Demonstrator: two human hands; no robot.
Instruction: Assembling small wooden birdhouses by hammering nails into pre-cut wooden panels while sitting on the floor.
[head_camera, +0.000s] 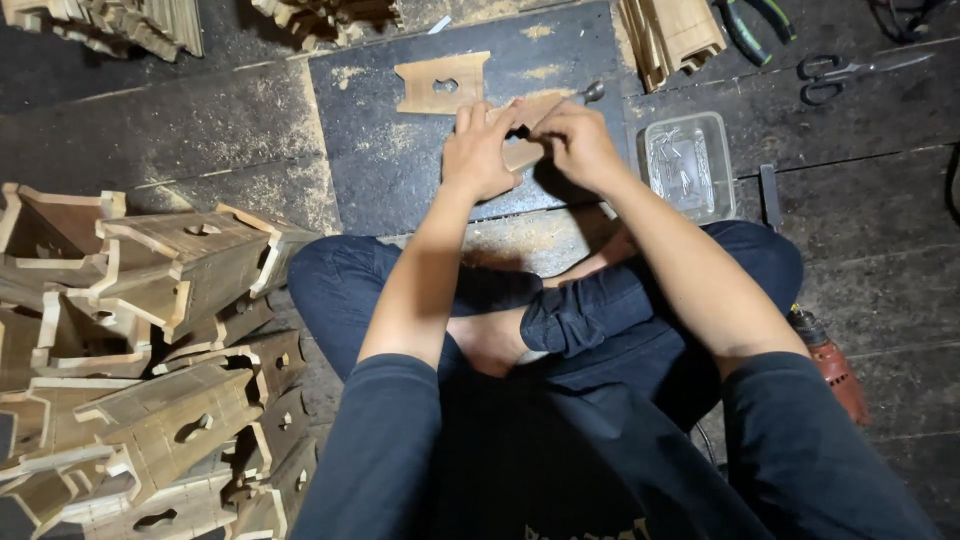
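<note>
Head view showed a small flat wooden piece (522, 152) held low over the dark mat (400, 170) on the floor, just in front of the person's crossed legs. The left hand (478, 150) had its grip closed on the piece's left end, fingers curled over the top. The right hand (578, 140) pinched the piece from the other side, its grip narrow, fingertips meeting the left hand's above the wood. What looked like a hammer's metal head (592, 93) lay just beyond the right hand, partly hidden. A second cut wooden plate (443, 83) with a hole in its middle lay flat on the mat, just past the hands. Sawdust was scattered over the mat and the floorboards. To the right sat a clear plastic tray (688, 160) of small metal bits, with scissors (840, 75) and pliers (752, 27) farther off. A red drill (835, 365) lay beside the right knee. Stacked wooden boxes (150, 370) with cut holes filled the left side.
</note>
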